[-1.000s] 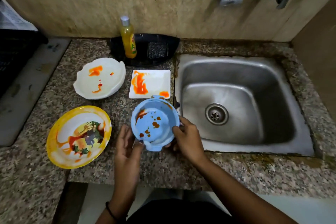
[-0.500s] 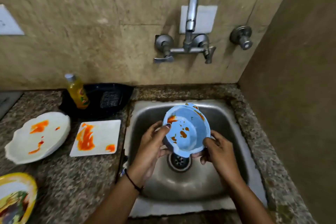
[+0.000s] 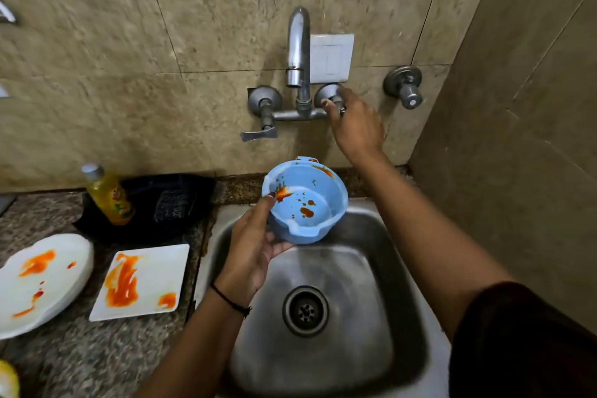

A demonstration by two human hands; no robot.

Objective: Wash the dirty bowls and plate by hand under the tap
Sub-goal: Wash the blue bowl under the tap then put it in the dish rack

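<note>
Blue plastic bowl – small, with a pouring lip and tab handles, spotted inside with red-orange sauce; held tilted above the back of the sink, below and in front of the tap spout
Left hand: grips the bowl from its left side, thumb hooked over the rim, fingers under the base; thin black band on the wrist
Right hand: reaches to the wall, fingers curled round the right tap valve; its lever is hidden by the hand
Left tap valve: lever points left, untouched
Steel sink: round drain in the middle of the basin
Square white plate: flat on the granite counter just left of the sink, smeared with orange sauce
White bowl: left of the square plate, wavy rim, orange streaks inside, partly cut off by the frame
Yellow dish: only an edge shows at the bottom left corner
Dish soap bottle – yellow liquid, grey cap; stands in a black tray at the back wall beside a dark scrub pad
Wall: white switch plate behind the spout; separate round valve to its right
</note>
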